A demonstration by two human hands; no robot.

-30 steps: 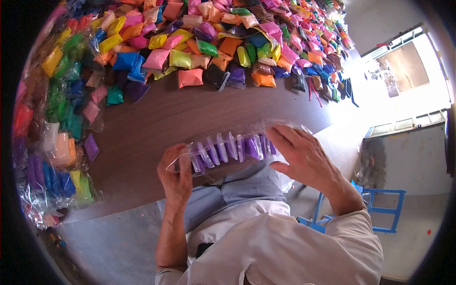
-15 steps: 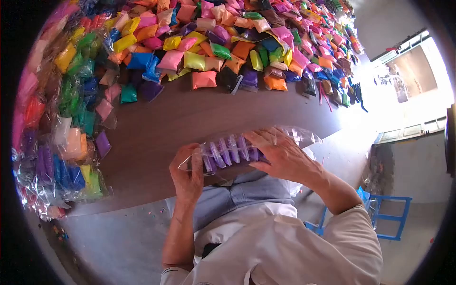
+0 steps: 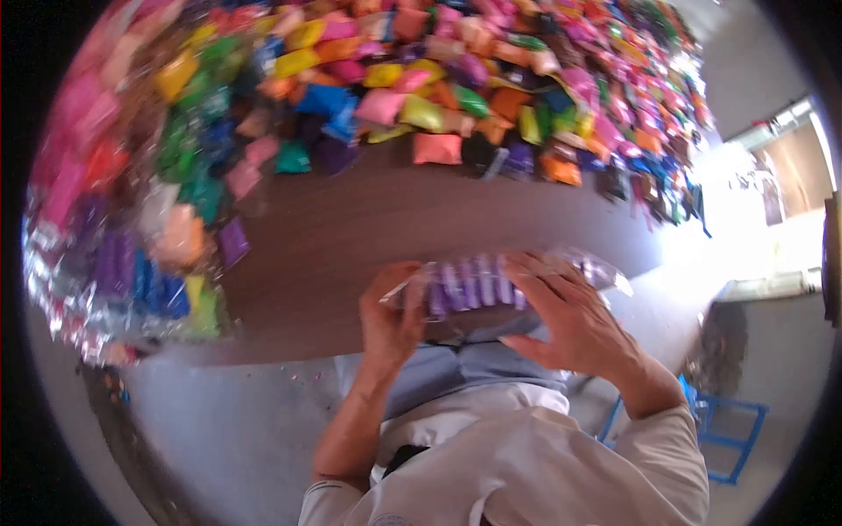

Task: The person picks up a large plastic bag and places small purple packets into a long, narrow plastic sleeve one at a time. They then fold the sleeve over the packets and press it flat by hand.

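A clear plastic bag [image 3: 491,285] filled with a row of small purple packets lies at the near edge of the brown table [image 3: 395,228]. My left hand [image 3: 390,320] grips its left end, thumb on top. My right hand [image 3: 574,320] rests over the bag's right part with the fingers spread on the plastic. The bag's open end [image 3: 601,267] sticks out past my right hand.
A big heap of small coloured packets [image 3: 456,96] covers the far side of the table. Clear bags packed with sorted colours [image 3: 140,272] pile up on the left. A blue frame [image 3: 728,434] stands on the floor at the lower right.
The view has swung, so hands and bag sit further right. My right hand slid from the bag's right end onto its middle and now spreads over the right part. The left grip is unchanged.
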